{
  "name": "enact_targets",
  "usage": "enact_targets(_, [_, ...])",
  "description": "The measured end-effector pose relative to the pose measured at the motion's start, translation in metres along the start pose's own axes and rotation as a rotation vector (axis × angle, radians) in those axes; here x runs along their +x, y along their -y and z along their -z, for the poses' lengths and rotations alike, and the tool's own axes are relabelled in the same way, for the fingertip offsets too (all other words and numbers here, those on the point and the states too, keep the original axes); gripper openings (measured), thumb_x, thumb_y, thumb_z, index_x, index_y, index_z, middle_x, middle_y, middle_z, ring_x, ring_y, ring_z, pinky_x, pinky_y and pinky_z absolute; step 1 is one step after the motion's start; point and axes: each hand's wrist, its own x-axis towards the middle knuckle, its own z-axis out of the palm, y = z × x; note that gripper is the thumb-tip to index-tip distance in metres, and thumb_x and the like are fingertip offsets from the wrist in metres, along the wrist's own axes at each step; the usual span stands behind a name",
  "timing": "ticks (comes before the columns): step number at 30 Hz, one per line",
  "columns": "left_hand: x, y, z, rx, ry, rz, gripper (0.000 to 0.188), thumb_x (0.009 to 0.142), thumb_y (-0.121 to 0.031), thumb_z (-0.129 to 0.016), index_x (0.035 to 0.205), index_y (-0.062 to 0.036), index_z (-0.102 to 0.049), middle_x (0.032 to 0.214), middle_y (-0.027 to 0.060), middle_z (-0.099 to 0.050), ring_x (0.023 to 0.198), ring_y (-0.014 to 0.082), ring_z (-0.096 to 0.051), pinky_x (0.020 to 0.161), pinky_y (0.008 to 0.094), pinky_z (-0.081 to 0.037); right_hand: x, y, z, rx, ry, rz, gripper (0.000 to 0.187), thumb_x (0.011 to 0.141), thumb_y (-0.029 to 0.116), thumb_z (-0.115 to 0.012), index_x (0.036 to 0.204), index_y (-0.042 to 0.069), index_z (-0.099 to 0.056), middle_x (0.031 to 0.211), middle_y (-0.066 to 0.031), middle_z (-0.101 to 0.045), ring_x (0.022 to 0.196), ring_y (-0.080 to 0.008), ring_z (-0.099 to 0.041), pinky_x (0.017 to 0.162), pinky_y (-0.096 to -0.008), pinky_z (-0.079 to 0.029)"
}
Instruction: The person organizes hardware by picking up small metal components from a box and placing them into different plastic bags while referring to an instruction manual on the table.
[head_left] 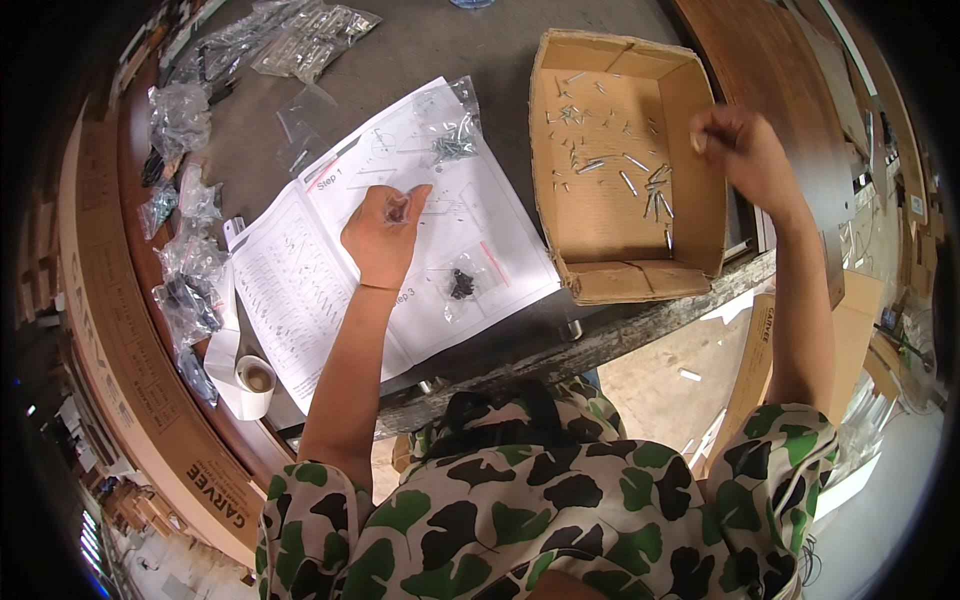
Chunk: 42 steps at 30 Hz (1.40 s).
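My left hand (pixel 383 238) is closed around what looks like a small clear plastic bag (pixel 397 210), held over an open instruction sheet (pixel 340 220). Fingers curled, my right hand (pixel 745 155) hovers by the right wall of a shallow cardboard box (pixel 630 275). Anything between those fingers is too small to make out. Inside the box lie loose screws (pixel 572 112) and several silver metal pins (pixel 657 195). Two clear bags rest on the sheet, one with silver screws (pixel 455 143), the other with small black parts (pixel 462 284).
Clear bags of hardware (pixel 190 265) line the table's left side, with more bags (pixel 315 40) at the far left. A roll of white labels (pixel 254 376) stands by the sheet's lower left corner. Brown wooden boards (pixel 770 70) lie right of the box. Long cartons (pixel 130 370) flank the table.
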Motion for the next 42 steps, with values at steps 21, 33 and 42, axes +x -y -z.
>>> enact_targets(21, [0.0,0.001,-0.002,-0.022,-0.016,-0.006,0.035,0.073,-0.028,-0.083,0.073,-0.0041,-0.057,0.061,0.0036,-0.061,0.053,0.0098,-0.056,0.053,0.023,-0.046,0.006,0.008,-0.038,-0.328,0.082,0.025,0.033,0.075,-0.003,-0.059,0.107,0.003,-0.061,0.095,-0.0183,-0.066,0.096,-0.0336,-0.063,0.083,-0.0375,-0.049])
enact_targets(33, [0.001,0.002,-0.002,0.026,-0.016,-0.029,0.035,0.072,-0.028,-0.083,0.073,-0.0053,-0.056,0.061,0.0046,-0.063,0.054,0.0125,-0.061,0.053,0.0235,-0.047,0.015,-0.007,-0.051,-0.465,0.155,0.143,0.014,0.07,-0.004,-0.058,0.084,-0.002,-0.058,0.082,-0.0194,-0.063,0.086,-0.0369,-0.062,0.076,-0.0408,-0.048])
enact_targets(42, [0.003,0.002,-0.004,-0.017,-0.039,-0.061,0.034,0.071,-0.026,-0.083,0.072,-0.0063,-0.055,0.059,0.0044,-0.062,0.053,0.014,-0.061,0.05,0.0242,-0.047,0.009,0.003,-0.047,-0.476,0.121,0.084,0.014,0.071,0.002,-0.064,0.084,-0.002,-0.061,0.084,-0.0204,-0.065,0.086,-0.0359,-0.063,0.076,-0.0404,-0.049])
